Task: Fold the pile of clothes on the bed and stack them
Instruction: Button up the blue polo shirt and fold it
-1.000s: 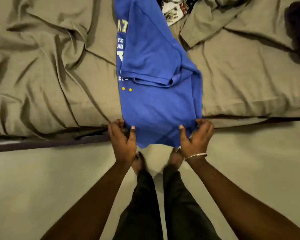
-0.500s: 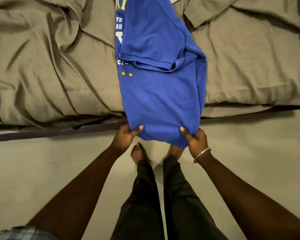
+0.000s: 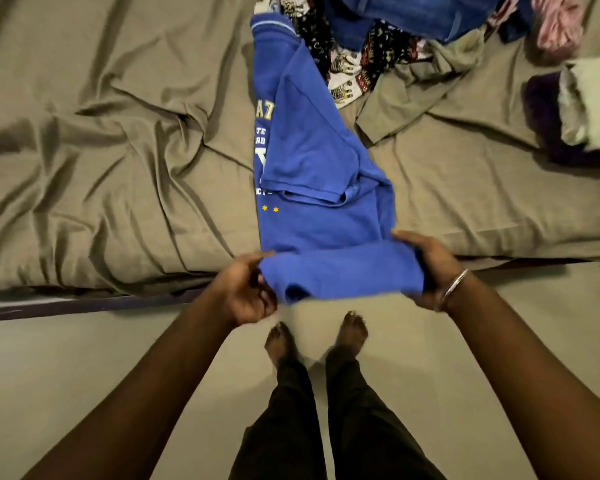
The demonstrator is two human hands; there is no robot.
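From the head camera we look down on a bed point(image 3: 118, 168) covered in a creased olive-brown sheet, its dark frame edge running along the near side above a plain pale floor point(image 3: 84, 375). A blue T-shirt point(image 3: 312, 168) lies lengthwise across the mattress, one sleeve folded over its printed front, two small yellow stars showing below the lettering. Its bottom hem hangs at the bed's edge, where we hold it at both corners: our left hand point(image 3: 246, 292) pinches the left corner, thumb on top and fingers curled beneath, while our right hand point(image 3: 430, 268) grips the right corner with fingers wrapped round the cloth, a thin metal bangle point(image 3: 456, 285) on that wrist. The hem is turned up into a band between the two hands. At the far side of the bed sits the pile of clothes point(image 3: 395, 36), with patterned fabric, blue denim and a pink piece, touching the shirt's collar end. A purple and pale bundle point(image 3: 568, 116) rests at the right. Bare feet point(image 3: 316, 337) and dark trousers point(image 3: 326, 427) stand on the floor below.
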